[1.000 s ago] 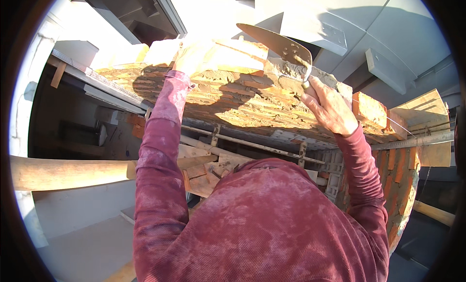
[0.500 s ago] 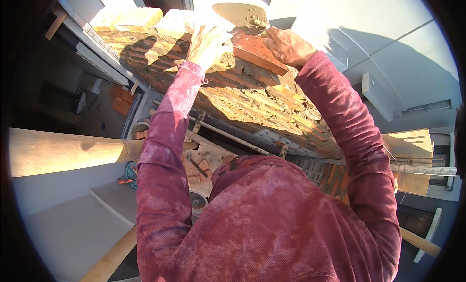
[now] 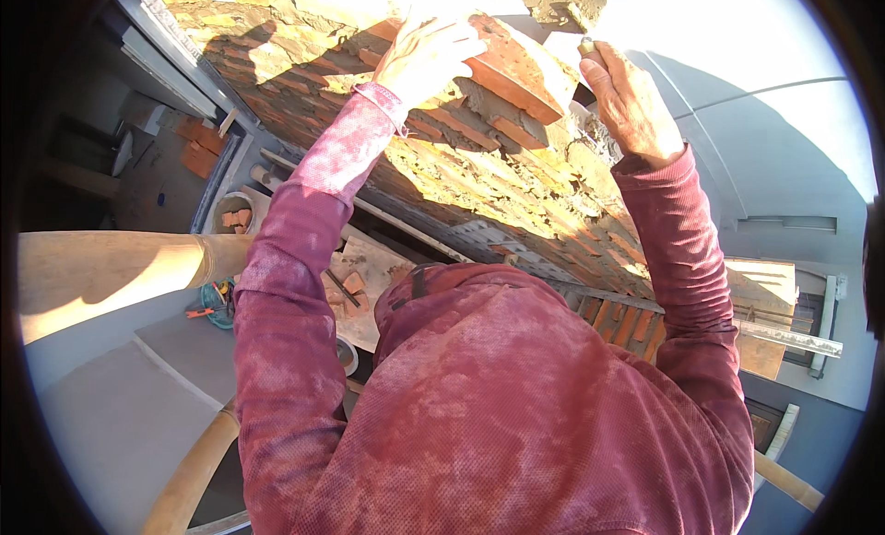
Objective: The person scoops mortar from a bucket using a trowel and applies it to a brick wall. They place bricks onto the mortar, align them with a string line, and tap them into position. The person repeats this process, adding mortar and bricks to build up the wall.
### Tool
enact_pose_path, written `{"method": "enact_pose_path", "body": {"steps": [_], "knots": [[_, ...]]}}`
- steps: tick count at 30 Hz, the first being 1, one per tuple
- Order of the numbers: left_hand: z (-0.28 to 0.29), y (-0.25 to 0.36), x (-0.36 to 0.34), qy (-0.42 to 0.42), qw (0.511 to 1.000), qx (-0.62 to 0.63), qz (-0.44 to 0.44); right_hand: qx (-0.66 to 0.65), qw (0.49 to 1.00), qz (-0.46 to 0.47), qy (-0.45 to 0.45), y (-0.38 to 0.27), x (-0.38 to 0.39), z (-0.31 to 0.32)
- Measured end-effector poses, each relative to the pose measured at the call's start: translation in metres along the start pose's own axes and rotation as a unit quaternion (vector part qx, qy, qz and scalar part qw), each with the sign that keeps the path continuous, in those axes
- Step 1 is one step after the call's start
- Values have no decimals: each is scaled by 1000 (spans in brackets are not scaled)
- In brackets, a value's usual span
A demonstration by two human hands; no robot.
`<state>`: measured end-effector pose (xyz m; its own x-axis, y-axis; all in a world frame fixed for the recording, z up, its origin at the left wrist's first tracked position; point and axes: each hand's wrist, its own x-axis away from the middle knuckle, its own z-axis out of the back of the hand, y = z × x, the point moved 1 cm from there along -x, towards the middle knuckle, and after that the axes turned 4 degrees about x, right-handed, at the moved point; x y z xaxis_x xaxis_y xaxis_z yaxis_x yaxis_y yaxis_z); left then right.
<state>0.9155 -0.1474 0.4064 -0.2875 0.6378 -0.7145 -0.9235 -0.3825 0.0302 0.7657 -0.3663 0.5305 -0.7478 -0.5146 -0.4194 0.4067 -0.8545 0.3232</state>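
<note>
Red brick (image 3: 524, 67) is slanting lengthwise from the nearer left hand (image 3: 426, 60), whose grip is touching it, closure unclear, toward the right hand (image 3: 631, 102), which is clasping a trowel (image 3: 564, 4).

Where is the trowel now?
In the head view, the trowel is at the top edge, right of centre, in the right hand, near the red brick.

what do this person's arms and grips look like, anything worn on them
Both arms wear long maroon sleeves in a textured knit. The left sleeve has pale, dusty-looking patches and a cuff with loose threads; the right sleeve is creased. The left grip and right grip are bare five-fingered hands, with no gloves visible.
</note>
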Motion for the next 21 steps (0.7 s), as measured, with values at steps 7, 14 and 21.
{"method": "enact_pose_path", "body": {"steps": [7, 14, 21], "knots": [[-3, -5, -6, 28, 999, 30, -11, -62, 997, 18, -38, 1, 21, -5], [-10, -7, -3, 36, 999, 39, 12, -12, 995, 90, -49, 4, 14, -4], [-4, 11, 4, 28, 999, 3, 40, -92, 992, 4, -88, 10, -10, 15]]}}
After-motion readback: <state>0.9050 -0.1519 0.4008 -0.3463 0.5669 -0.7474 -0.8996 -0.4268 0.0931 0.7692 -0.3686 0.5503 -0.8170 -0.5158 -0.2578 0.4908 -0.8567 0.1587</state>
